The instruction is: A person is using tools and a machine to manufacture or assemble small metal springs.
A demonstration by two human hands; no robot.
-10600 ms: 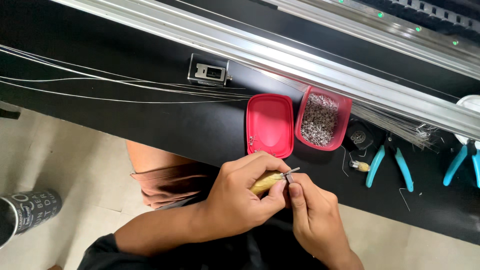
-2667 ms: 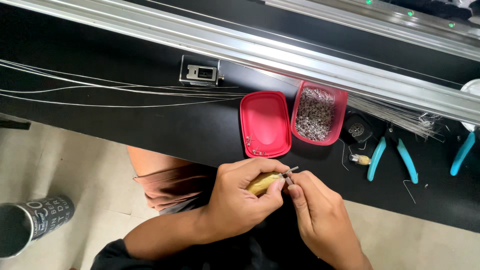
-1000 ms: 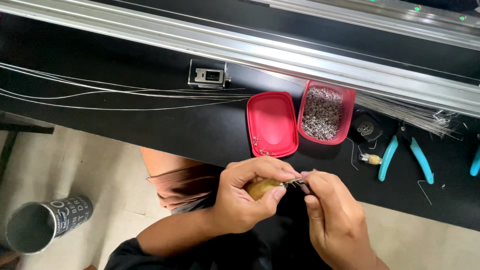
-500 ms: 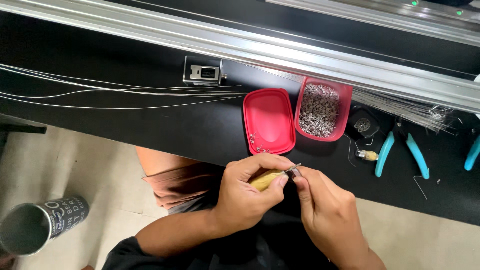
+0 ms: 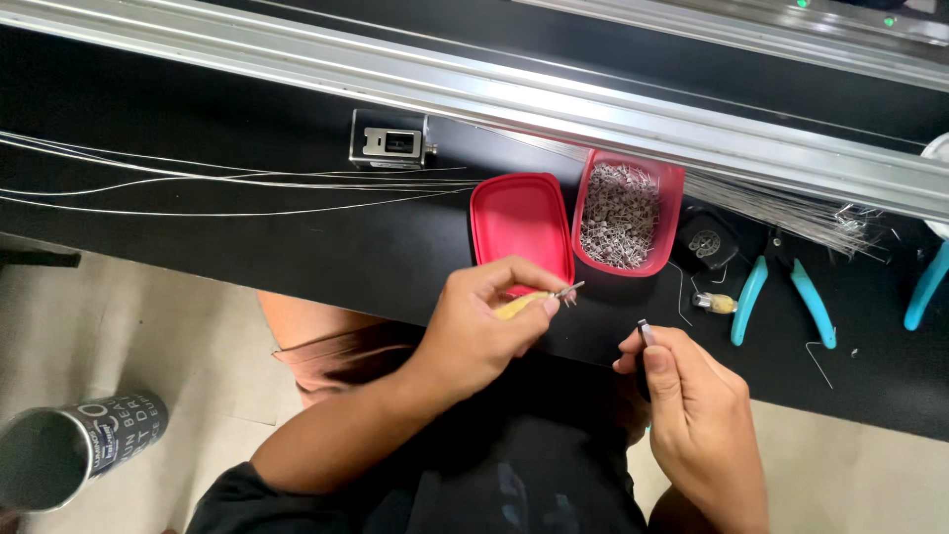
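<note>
Just beyond the left hand on the black bench lies a red rectangular lid with rounded corners, flat and unmarked. Touching its far side stands the matching red tub, filled with small grey metal parts. Farther left of that hand sits a small square metal block with a pale label plate on top. Down at the floor, well off to the left of the left arm, lies a dark can with pale lettering around it, its open mouth facing the camera.

The left hand is closed around a small tool with a yellowish handle, pinched between thumb and fingers. The tool's long axis runs low-left to upper-right, and its metal tip points toward the tub. The right hand, nearer the body and apart from the left, pinches a tiny dark metal piece between thumb and forefinger, held roughly upright above the fingertips; the other fingers are curled in.

Beyond the right hand lie teal-handled pliers, a small yellow-bodied part and a round black object. Thin wires stretch across the bench left of the left hand, and another bundle fans out behind the pliers. A long aluminium rail crosses the far side of the bench. Nothing lies between the two hands.
</note>
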